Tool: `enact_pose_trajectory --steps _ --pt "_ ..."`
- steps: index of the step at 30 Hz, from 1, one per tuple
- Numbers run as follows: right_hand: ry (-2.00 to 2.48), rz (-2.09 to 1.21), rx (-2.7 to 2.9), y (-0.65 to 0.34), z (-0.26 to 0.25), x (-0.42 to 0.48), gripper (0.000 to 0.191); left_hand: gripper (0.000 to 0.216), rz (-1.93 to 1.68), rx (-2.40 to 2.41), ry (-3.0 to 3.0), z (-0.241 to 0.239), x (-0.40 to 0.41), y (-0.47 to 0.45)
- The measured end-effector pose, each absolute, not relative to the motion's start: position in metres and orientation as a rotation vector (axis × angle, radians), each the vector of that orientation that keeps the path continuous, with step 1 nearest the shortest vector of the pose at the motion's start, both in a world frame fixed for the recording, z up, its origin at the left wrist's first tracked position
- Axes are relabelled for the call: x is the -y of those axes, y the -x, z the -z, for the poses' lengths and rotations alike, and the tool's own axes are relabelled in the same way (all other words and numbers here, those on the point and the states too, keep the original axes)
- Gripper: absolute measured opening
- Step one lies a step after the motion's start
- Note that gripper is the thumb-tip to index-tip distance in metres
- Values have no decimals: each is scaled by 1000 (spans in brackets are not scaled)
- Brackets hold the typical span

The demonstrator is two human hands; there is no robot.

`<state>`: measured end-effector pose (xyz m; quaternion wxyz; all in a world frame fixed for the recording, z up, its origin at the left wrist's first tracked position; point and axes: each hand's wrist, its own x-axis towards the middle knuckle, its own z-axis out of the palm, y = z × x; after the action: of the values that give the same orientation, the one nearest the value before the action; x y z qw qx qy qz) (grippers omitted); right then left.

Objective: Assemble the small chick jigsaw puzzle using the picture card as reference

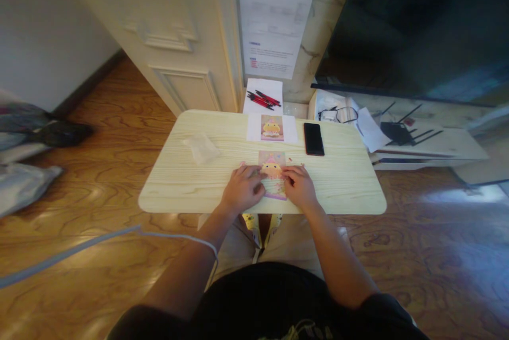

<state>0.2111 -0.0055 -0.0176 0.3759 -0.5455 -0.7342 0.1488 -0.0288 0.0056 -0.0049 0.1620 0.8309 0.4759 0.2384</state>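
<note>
A small picture card [274, 190] with a yellow cartoon face and a purple lower edge lies near the front of the pale wood-grain table [338, 186]. My left hand [243, 187] is at its left side, fingers bent and closed in on the card, their tips by the face. From the right, my right hand [300, 185] grips the card with bent fingers, index and thumb close together over its edge. My fingers cover both sides of the card. Tiny pink bits lie on the table beside each hand. Just behind is a similar picture [272, 128] on white paper.
A black phone [314, 139] lies at the back right of the table, a translucent wrapper [202, 149] at the left. Beyond the far edge, several red and black pens [263, 99] rest on white paper. A router [397, 133] stands on the right cabinet, under a dark screen [421, 32].
</note>
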Motion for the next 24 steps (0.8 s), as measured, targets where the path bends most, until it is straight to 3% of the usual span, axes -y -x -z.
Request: enact_pose_trajectory --steps 14,24 --pt "1399 -364 1876 -210 16 6 30 44 -722 -1419 -2325 -2 -5 26" --pt "1392 -371 1874 -211 16 6 27 29 -838 -1389 -2236 8 -8 30"
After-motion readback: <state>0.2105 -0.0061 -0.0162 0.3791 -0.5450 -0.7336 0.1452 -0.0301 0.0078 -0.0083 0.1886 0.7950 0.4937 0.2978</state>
